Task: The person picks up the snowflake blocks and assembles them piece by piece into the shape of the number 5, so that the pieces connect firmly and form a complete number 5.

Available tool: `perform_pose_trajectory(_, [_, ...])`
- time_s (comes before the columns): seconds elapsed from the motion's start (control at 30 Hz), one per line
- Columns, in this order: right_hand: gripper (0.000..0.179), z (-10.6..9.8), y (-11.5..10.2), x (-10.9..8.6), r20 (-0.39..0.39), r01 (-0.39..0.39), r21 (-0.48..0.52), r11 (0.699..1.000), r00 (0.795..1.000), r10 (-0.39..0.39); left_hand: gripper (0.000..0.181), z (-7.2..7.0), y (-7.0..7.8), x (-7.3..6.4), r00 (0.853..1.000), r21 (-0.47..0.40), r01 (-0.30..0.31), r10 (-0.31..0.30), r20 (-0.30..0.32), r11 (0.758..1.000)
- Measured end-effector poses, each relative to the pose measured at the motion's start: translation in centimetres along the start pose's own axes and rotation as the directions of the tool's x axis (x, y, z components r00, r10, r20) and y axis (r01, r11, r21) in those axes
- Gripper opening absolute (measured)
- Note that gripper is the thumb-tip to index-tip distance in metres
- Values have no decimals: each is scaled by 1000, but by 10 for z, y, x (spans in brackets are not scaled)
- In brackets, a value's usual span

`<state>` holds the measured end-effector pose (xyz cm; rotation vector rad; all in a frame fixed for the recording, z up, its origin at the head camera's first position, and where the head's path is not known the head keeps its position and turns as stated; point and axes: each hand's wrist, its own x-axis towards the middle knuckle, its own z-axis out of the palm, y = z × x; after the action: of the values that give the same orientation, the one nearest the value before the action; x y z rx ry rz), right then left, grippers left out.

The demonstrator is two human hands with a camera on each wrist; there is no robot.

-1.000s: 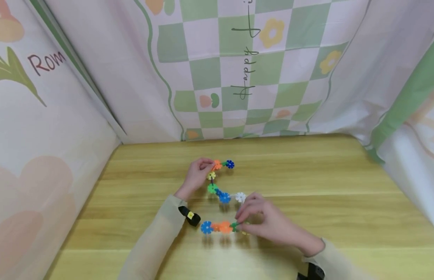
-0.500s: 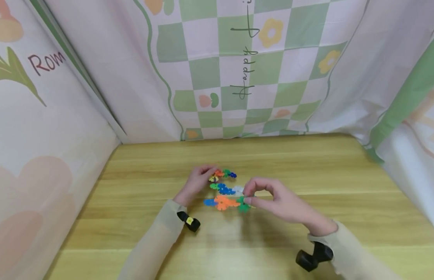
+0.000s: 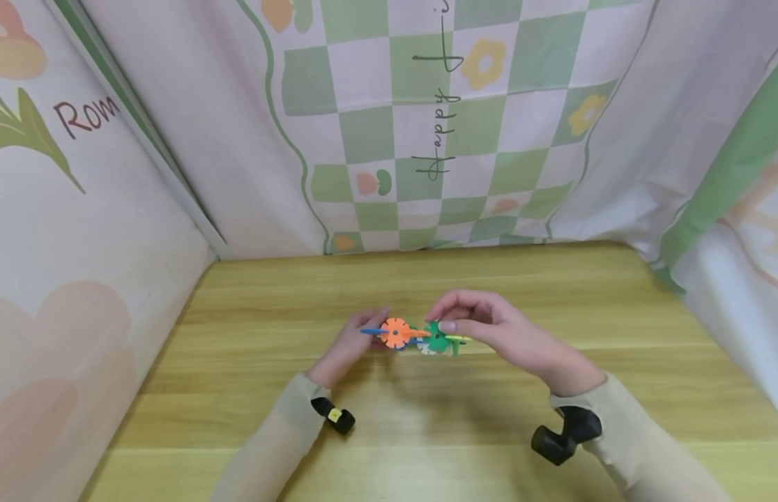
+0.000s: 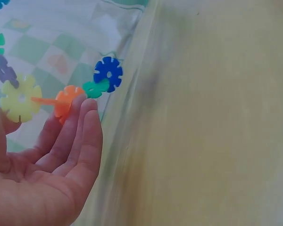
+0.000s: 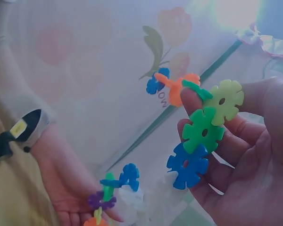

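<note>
My left hand (image 3: 351, 345) holds a chain of interlocking snowflake discs. In the left wrist view its fingers rest by an orange disc (image 4: 66, 96), with the thumb behind a pale yellow disc (image 4: 30, 96); green and dark blue discs (image 4: 104, 68) stick out beyond. My right hand (image 3: 511, 338) pinches a green disc (image 3: 430, 343) near the middle of its run, with orange and blue discs extending left. The right wrist view shows yellow, green and blue discs (image 5: 191, 174) across its palm side, and blurred white discs (image 5: 132, 202) between both runs. Whether they join there is unclear.
Both hands are over a wooden table (image 3: 270, 460). A printed curtain (image 3: 426, 125) hangs behind its far edge, with another at the left (image 3: 100, 279). Black wrist cameras are strapped to the left (image 3: 341, 422) and right (image 3: 555, 446) sleeves.
My right hand has moved away from the near edge, carrying its discs up until they overlap the left hand's chain in the head view. My left hand has shifted slightly nearer and keeps its hold.
</note>
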<state>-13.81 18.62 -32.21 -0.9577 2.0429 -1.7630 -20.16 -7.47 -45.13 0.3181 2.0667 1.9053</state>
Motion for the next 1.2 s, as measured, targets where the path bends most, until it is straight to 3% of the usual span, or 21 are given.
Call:
perform_pose_trajectory(0.2, [20,-5,-8,8,-75,-90,71,993,993,95,44,5,0,-5,997,-70,77,-76,11,995])
perform_pose_trajectory(0.3, [17,-7,-10,12,-88,-102,119,988,990,113,55,5,0,-8,995,-77,101,-100,20,992])
perform_pose_trajectory(0.43, [17,-11,-9,19,-85,-60,191,980,993,77,68,4,3,-13,993,-41,111,-110,31,993])
perform_pose_trajectory(0.6, [21,-15,-5,26,-50,12,277,961,999,2,70,3,5,-19,991,31,120,-122,60,992])
perform_pose_trajectory(0.8, [25,-17,-3,29,-56,7,333,943,998,13,59,5,5,-20,984,41,120,-125,131,992])
perform_pose_trajectory(0.97, [23,-17,-1,30,-84,2,328,945,996,27,44,6,3,-19,981,79,94,-106,163,992])
perform_pose_trajectory(1.1, [20,-15,2,32,-98,17,304,953,995,14,45,5,3,-17,985,120,58,-76,157,991])
perform_pose_trajectory(1.2, [18,-14,4,34,-124,20,280,960,992,16,43,2,5,-16,996,141,18,-30,89,990])
